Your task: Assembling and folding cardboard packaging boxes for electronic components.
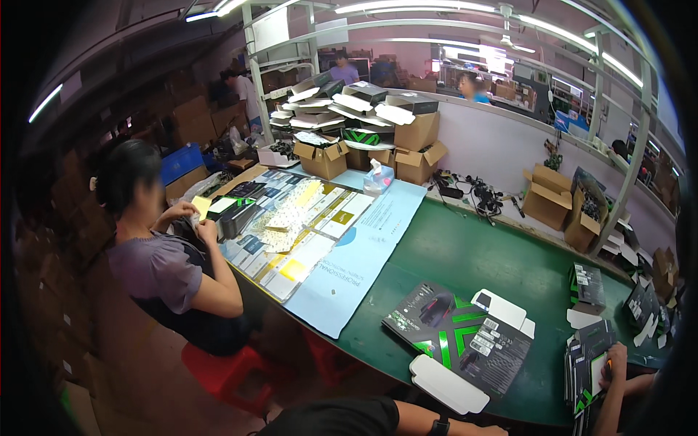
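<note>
My left arm, in a black sleeve with a dark band at the wrist, crosses the lower edge of the head view. Only a sliver of my left hand (pixel 483 430) shows at the table's front edge, and its fingers are cut off. My right hand is not in view. Just beyond my left hand lies a flattened black printed carton (pixel 465 330) with green stripes and white flaps. It rests on the green tabletop (pixel 451 254).
At the right, a co-worker's hand (pixel 616 361) is over a stack of flat black-green cartons (pixel 579 360). A seated person at the left handles yellow paper (pixel 201 206) beside a pale blue mat (pixel 345 291). Cardboard boxes (pixel 549 195) and cables (pixel 486 196) line the back; red stools (pixel 222 374) stand below.
</note>
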Motion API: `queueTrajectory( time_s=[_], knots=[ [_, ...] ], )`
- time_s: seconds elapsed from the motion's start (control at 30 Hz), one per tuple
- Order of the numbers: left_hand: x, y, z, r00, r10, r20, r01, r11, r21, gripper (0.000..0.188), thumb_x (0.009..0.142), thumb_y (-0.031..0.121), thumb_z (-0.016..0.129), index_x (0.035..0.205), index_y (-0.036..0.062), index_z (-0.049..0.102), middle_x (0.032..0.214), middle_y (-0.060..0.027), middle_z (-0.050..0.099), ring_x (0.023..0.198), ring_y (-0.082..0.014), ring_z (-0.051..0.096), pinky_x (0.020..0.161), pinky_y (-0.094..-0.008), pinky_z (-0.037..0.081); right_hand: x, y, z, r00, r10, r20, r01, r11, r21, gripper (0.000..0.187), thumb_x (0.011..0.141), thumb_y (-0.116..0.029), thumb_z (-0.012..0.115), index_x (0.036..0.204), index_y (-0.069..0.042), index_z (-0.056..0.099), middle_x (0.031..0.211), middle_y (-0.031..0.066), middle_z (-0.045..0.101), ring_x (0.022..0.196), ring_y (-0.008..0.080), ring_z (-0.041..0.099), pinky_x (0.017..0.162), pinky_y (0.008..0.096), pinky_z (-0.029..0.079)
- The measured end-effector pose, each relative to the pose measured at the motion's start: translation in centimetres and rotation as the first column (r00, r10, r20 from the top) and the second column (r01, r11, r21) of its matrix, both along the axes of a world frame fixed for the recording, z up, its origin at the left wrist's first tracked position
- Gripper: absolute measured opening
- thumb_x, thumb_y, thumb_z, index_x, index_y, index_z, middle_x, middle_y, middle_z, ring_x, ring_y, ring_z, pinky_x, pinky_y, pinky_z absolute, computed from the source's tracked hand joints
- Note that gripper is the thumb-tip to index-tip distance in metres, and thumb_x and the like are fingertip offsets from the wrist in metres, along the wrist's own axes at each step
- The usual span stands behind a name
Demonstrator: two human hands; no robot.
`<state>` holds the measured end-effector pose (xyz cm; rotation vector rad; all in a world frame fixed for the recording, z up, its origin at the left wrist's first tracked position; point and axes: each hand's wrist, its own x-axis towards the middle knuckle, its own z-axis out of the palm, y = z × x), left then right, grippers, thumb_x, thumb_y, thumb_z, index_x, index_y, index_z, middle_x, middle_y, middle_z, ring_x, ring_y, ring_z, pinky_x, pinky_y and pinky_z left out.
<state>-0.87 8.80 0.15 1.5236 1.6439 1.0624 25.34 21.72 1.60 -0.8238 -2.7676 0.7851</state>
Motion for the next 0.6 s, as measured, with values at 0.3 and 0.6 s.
queueTrajectory(
  time_s=[0.3,0.6],
  knots=[
    [2.1,-1.4,-2.9,0.932,0.044,-0.359,0.075,0.948,0.311,0.041,0.082,0.045,0.071,0.094,0.0063,0.065,0.094,-0.0205,0.062,0.088,-0.0392,0.06,0.076,-0.0513,0.046,-3.0,-2.8,2.9,0.848,0.166,0.504,-0.016,0.957,-0.289,0.057,0.085,-0.05,0.077,0.11,0.001,0.07,0.098,0.0249,0.072,0.098,0.0409,0.07,0.085,0.0455,0.054],
    [7.3,-8.2,-2.0,0.986,-0.095,0.141,0.11,0.988,-0.107,0.1,0.09,0.054,0.066,0.16,0.0015,0.017,0.148,-0.0383,0.038,0.135,-0.0533,0.042,0.111,-0.0593,0.037,-3.4,-7.1,10.0,0.979,-0.198,0.04,0.191,0.971,0.141,0.03,0.091,-0.031,0.072,0.086,-0.002,0.072,0.077,0.0222,0.068,0.071,0.0411,0.065,0.067,0.0467,0.051]
  ],
)
